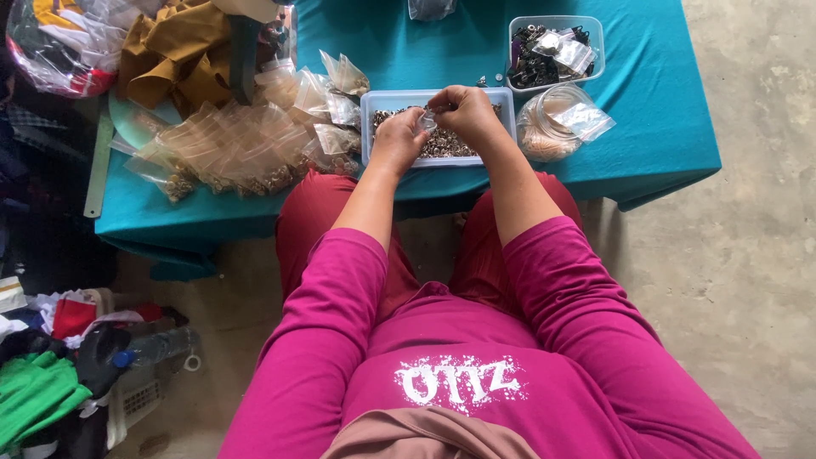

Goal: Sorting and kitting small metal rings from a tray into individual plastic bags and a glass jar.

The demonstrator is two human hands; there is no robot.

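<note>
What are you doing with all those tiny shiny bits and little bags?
A person in a pink top sits at a low table with a teal cloth. Both hands, the left hand and the right hand, hold a small clear bag over a shallow tray of small metal pieces. A pile of filled little bags lies to the left. A clear tub of darker bits and a jar sit to the right.

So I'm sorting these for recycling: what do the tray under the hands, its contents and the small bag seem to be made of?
The tray looks like translucent pale-blue plastic, smooth with a thin moulded rim. The small pieces inside glint dull silver and bronze, so probably metal, too small to be sure. The small bag between the left hand and right hand looks like clear, glossy plastic film.
</note>
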